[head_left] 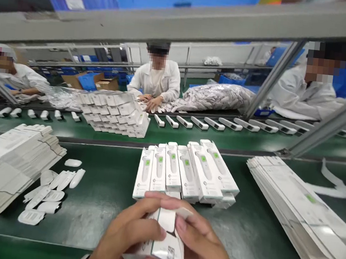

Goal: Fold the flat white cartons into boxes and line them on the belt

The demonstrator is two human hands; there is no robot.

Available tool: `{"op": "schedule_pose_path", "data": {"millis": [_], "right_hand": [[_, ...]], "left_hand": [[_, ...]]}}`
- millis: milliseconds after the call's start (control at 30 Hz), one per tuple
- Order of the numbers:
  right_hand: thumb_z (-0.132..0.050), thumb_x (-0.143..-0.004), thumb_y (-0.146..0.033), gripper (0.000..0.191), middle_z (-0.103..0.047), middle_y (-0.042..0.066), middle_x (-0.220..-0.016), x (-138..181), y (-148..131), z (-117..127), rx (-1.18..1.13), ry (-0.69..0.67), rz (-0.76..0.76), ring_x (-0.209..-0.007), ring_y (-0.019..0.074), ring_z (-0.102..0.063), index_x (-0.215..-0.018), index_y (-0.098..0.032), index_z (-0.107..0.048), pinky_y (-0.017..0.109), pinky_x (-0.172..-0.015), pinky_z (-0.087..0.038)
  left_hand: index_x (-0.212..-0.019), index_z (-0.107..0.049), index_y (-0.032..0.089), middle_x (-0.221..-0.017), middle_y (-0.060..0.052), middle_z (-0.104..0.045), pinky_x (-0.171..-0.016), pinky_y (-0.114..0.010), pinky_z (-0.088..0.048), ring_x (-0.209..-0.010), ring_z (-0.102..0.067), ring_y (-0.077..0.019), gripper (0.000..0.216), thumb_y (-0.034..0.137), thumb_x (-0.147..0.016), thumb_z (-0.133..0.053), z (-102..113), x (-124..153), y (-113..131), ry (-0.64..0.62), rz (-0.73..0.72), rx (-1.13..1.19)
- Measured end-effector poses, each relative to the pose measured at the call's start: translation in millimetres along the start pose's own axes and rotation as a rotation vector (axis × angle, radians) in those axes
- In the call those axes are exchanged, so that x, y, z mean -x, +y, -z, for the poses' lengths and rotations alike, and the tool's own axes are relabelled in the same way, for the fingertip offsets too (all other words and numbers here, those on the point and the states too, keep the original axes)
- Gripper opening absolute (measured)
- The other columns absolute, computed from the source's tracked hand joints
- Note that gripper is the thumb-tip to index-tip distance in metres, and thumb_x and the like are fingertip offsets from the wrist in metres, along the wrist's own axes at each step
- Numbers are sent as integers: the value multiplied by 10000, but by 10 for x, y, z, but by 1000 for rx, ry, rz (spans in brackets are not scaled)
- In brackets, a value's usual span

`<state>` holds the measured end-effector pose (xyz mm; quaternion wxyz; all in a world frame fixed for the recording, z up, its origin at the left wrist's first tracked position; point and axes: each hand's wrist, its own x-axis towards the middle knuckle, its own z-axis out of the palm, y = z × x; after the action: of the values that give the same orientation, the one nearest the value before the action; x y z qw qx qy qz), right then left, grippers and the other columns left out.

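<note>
Between both hands I hold a small white carton [163, 248], its end flaps partly raised towards me and a square code printed on one side. My left hand [133, 232] wraps round its left side, with a finger pressing near the flap. On the right side, my right hand [201, 239] grips the carton, its thumb at a raised flap. Just beyond my fingers lie several finished-looking thermometer boxes [187, 168], side by side in a row with some lying underneath, each printed with a thermometer and a green display.
Flat cartons are stacked at left [5, 161] and right [297, 212]. White plastic covers [45, 194] lie loose beside the left stack. Across the green conveyor [160, 134] stand piled boxes [115, 113] and a line of thermometers [200, 123]. Co-workers sit beyond; a metal shelf beam [184, 23] crosses above.
</note>
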<state>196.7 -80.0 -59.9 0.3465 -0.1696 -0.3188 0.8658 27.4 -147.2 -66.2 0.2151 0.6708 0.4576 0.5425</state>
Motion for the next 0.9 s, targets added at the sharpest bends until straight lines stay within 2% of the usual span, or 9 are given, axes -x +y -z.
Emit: {"op": "schedule_pose_path", "data": {"millis": [100,200,267,367,467,567,700,800,900], "right_hand": [[-750,-1051,-521,258,-794,69,-1444,-8,18,0,146,34,140,-1292,290,-742,-1197,-356,-886,399,-1083,-569],[-751,-1041,-591,368,-777,74,-1454,24,30,30,315,49,229,-1327,298,-716,-1331,-384,-841,426,-1166,-519],[-780,-1019,-591,376,-804,73,-1388,38,13,61,286,51,195,-1292,295,-731,-1326,-383,-850,426,-1160,-526],[-790,-1026,-521,271,-848,51,-1266,15,-22,66,117,82,89,-1194,258,-771,-1228,-370,-891,366,-1065,-575],[-783,-1042,-418,200,-825,30,-1359,-6,-27,29,89,101,107,-1274,248,-749,-1199,-364,-894,339,-1088,-567],[-713,-1091,-438,286,-765,20,-1499,37,-14,26,148,95,96,-1445,276,-667,-1344,-389,-839,399,-1231,-500],[-659,-1126,-496,407,-628,-41,-1684,123,-23,98,382,74,71,-1621,258,-513,-1531,-484,-691,444,-1362,-385],[-591,-1165,-474,354,-698,-36,-1612,136,-58,145,644,52,197,-1591,239,-559,-1492,-493,-723,461,-1368,-398],[-568,-1170,-483,333,-757,-9,-1537,149,-70,169,796,45,272,-1540,263,-621,-1432,-471,-773,507,-1343,-447]], "left_hand": [[-1249,-713,327,-1516,-116,-731,-903,-329,-721,-1351,-757,-334,227,340,-1030,-774,48,3,-39,3,87,-14],[-1200,-712,311,-1443,-122,-776,-917,-373,-730,-1269,-796,-345,183,373,-1033,-757,93,-23,-109,-43,101,29],[-1215,-698,325,-1426,-117,-788,-963,-386,-723,-1316,-776,-343,181,403,-1055,-726,104,-38,-140,-107,71,54],[-1381,-653,362,-1538,-101,-730,-1133,-385,-649,-1502,-653,-304,298,382,-1087,-695,79,-47,-154,-145,47,-9],[-1438,-631,351,-1579,-96,-690,-1224,-386,-568,-1547,-595,-277,360,308,-1087,-699,29,-64,-157,-133,-14,-9],[-1378,-650,333,-1501,-79,-712,-1149,-330,-580,-1460,-638,-244,303,251,-1088,-687,12,-104,-156,-121,-12,97],[-1373,-654,350,-1420,-40,-720,-1072,-272,-580,-1318,-685,-193,285,257,-1103,-662,38,-137,-146,-88,53,156],[-1377,-650,354,-1391,-41,-717,-1078,-279,-586,-1281,-705,-187,282,271,-1107,-659,8,-124,-151,-76,55,155],[-1453,-547,382,-1485,-61,-657,-1060,-303,-625,-1269,-739,-194,389,312,-1100,-691,-63,-91,-182,37,95,180]]}}
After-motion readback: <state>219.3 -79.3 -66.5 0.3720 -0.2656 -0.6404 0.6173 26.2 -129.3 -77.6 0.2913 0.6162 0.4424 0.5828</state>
